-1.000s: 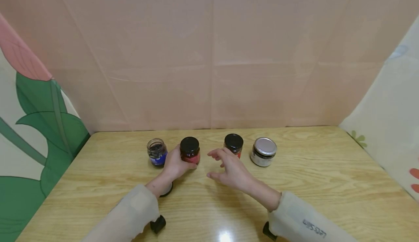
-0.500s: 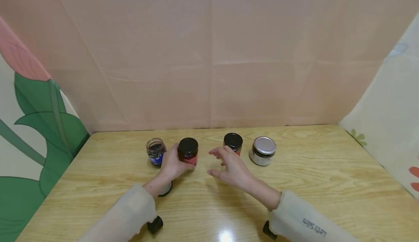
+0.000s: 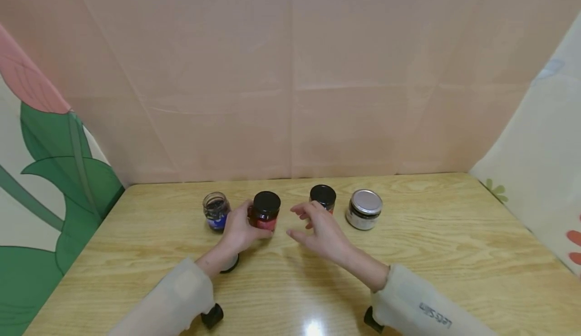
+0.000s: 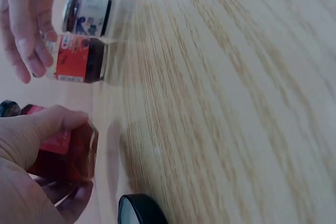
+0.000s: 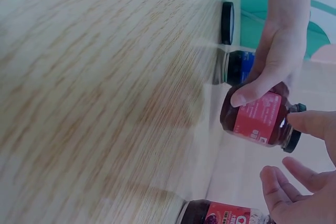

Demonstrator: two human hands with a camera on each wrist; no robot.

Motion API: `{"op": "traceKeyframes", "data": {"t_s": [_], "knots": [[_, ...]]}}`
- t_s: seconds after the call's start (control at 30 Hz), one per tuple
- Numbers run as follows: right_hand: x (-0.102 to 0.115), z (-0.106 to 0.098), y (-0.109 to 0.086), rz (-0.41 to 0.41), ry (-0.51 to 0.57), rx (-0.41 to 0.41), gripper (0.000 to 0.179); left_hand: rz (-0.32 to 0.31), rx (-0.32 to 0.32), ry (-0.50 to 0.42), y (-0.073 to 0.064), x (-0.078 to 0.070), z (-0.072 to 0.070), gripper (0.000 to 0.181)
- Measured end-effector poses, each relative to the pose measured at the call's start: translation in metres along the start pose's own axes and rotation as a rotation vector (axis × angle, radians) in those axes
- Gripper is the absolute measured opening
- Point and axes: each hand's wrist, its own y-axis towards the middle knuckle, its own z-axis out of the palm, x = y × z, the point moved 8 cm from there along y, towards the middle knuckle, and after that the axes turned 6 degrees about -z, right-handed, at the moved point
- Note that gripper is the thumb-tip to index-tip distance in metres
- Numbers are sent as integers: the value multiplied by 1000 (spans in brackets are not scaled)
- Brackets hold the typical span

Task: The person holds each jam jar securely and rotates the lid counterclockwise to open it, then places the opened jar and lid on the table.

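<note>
My left hand (image 3: 240,229) grips a jar (image 3: 266,210) with a black lid and a red label, fingers round its far side and thumb at the front. In the left wrist view a narrow gap with a shadow shows between this jar (image 4: 65,153) and the table. My right hand (image 3: 322,230) is apart from it to the right, fingers loosely bent and holding nothing. Just behind that hand stands a second black-lidded jar (image 3: 323,194), partly hidden; its red label (image 4: 73,59) shows in the left wrist view.
A lidless jar (image 3: 217,210) with a blue label stands left of my left hand. A loose black-rimmed lid (image 3: 230,264) lies on the wood-grain table (image 3: 290,285), partly under my left wrist. At right stands a silver-lidded jar (image 3: 364,210). A pinkish cloth (image 3: 290,99) hangs behind.
The jar in my left hand dips slightly left, then shifts right and turns a little between the fingers. My right hand stays nearly still.
</note>
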Motion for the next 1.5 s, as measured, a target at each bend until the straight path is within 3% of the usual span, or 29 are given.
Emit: {"op": "traceKeyframes", "data": {"t_s": [0.27,0.57,0.87,1.23,1.5], "knots": [[3,-4,3,-36,22,-62,44,69,48,-15,-8,-6,-1,62],[7,-5,6,2,78,-97,47,174,56,1,-18,-15,0,56],[5,-2,8,31,90,-90,46,177,22,33,-22,-17,-5,59],[3,2,11,34,101,-111,43,225,-36,119,-29,-29,-10,54],[1,2,11,100,90,-136,42,231,-50,192,-35,-34,-9,51]]}}
